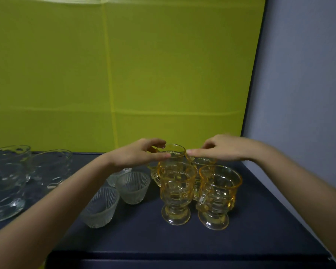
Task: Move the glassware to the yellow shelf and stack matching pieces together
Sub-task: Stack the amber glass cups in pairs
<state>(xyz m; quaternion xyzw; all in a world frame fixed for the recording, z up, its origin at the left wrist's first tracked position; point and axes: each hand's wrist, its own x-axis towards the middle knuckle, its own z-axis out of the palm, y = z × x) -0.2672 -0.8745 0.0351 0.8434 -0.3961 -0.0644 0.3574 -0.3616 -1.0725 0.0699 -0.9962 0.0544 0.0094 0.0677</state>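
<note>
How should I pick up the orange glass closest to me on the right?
Hold the front right amber goblet around its knobbly bowl, just above the narrow foot, coming from the right, where nothing stands. Another amber goblet crowds its left side, and it is upright with an open top, so keep it level.

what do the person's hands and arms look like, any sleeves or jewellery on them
Both arms are bare from the frame edge to the wrist, with no sleeves in view. The left hand and the right hand wear no gloves, and no rings, watch or bracelets show. The fingernails look short and unpainted.
</note>
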